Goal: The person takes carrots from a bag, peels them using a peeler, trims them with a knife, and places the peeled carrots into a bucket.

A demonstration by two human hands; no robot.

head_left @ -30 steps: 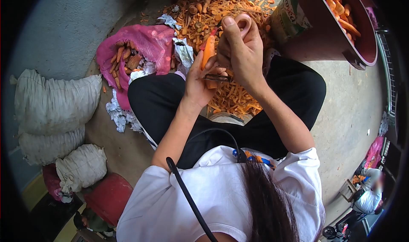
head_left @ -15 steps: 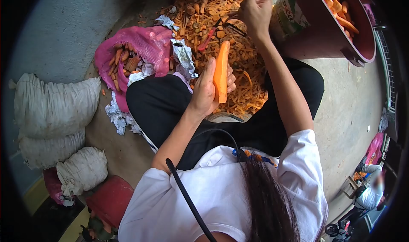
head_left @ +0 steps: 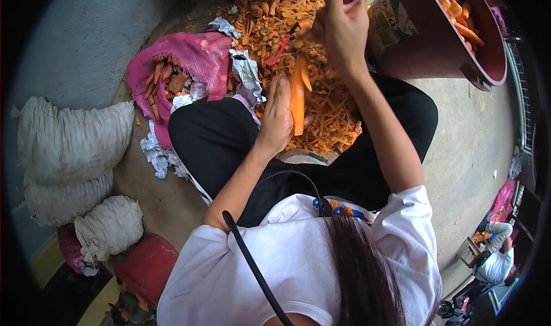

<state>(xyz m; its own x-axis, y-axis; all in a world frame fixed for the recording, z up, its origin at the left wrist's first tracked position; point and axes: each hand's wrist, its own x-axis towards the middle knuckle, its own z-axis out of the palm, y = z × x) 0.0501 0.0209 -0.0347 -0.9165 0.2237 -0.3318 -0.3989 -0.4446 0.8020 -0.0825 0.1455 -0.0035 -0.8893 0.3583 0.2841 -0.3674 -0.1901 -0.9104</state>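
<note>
My left hand point(head_left: 278, 118) is closed around a peeled orange carrot point(head_left: 297, 105), which stands nearly upright over a heap of carrot peelings point(head_left: 330, 116). A small orange piece point(head_left: 306, 74) shows beside the carrot's upper end. Above and to the right, apart from the carrot, my right hand point(head_left: 343, 30) has its fingers curled; whatever it holds is hidden behind them. On the peelings between the hands' left side and the pink sack lies a slim red object point(head_left: 279, 51) with a dark tip.
A dark red bucket point(head_left: 427, 53) of peeled carrots is at the upper right. An open pink sack point(head_left: 215, 56) of carrots lies at left beside crumpled paper point(head_left: 247, 76). White sacks point(head_left: 74, 139) and a red container point(head_left: 148, 268) are farther left. Another person point(head_left: 496, 263) sits at lower right.
My right hand has moved up and away from the carrot, and the dark tool seen under it earlier is out of sight. The carrot in my left hand now stands clear of my right hand.
</note>
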